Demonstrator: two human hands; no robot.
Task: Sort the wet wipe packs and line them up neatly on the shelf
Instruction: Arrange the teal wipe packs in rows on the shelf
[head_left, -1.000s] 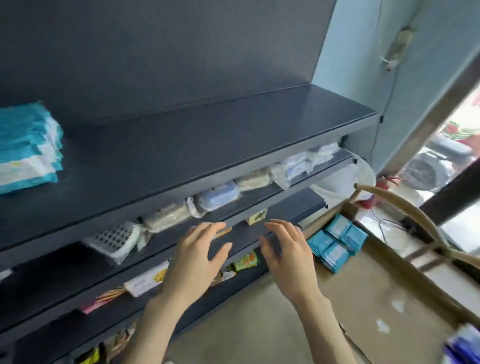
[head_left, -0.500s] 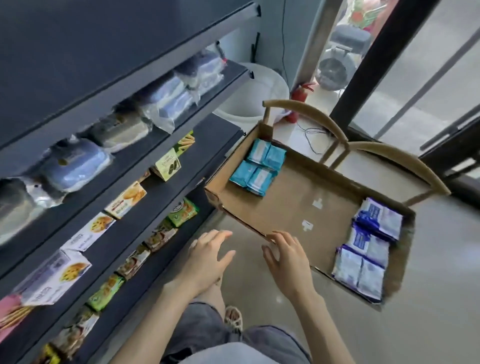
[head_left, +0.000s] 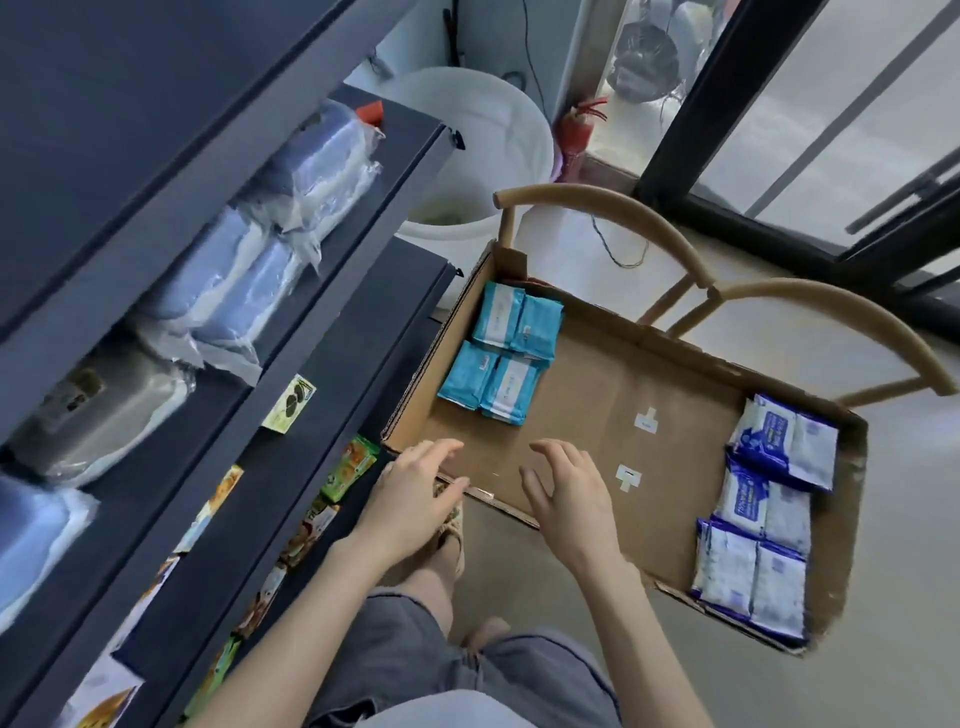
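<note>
Head view: your left hand (head_left: 410, 499) is empty, fingers spread and slightly bent, over the near-left corner of the cardboard box (head_left: 597, 395). Whether it touches the rim, can't tell. Your right hand (head_left: 566, 493) is also empty, fingers loose and spread, above the box floor just inside the near wall.

Four teal wipe packs (head_left: 501, 353) lie flat in a two-by-two block in the far-left corner of the box. The blue-and-white wipe packs (head_left: 763, 519) lie in a row along the right wall, well apart from the teal ones. The box sits on a wooden chair (head_left: 613, 213) just beside the dark shelf (head_left: 363, 322).

The shelf boards hold plastic-wrapped blue bundles (head_left: 234, 280) higher up and snack packets (head_left: 348, 467) lower down. A white bucket (head_left: 498, 135) stands behind the chair.
</note>
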